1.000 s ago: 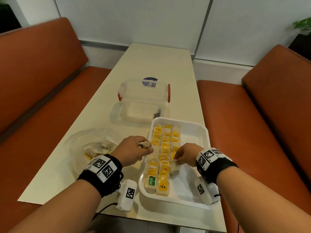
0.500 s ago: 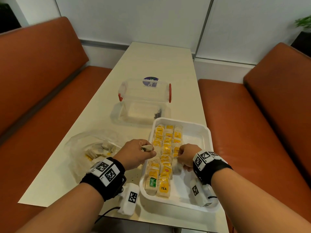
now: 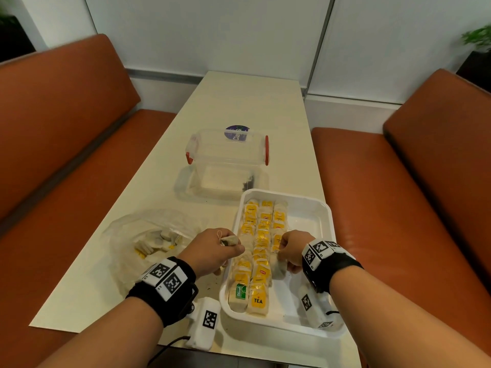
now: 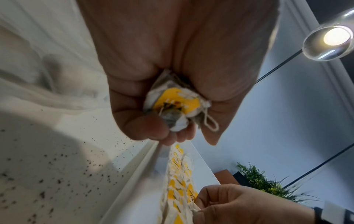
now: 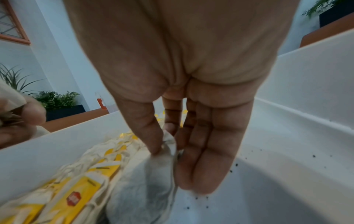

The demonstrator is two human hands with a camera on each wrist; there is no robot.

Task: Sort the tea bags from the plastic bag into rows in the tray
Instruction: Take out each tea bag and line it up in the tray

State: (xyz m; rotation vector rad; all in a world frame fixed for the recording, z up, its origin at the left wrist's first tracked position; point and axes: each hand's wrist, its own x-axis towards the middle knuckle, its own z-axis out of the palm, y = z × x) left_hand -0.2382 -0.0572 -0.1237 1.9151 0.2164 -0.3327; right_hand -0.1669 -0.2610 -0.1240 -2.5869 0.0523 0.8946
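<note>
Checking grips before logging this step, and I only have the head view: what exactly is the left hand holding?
Observer: The left wrist view shows the left hand curled round a crumpled tea bag with a yellow tag, its string loop sticking out.
Operator: And the right hand?
Observer: In the right wrist view, the right hand pinches the top edge of a plain white tea bag between thumb and fingers, beside the yellow-tagged rows.
Operator: Is the tray clean?
Observer: No; dark tea specks dot the tray floor.
</note>
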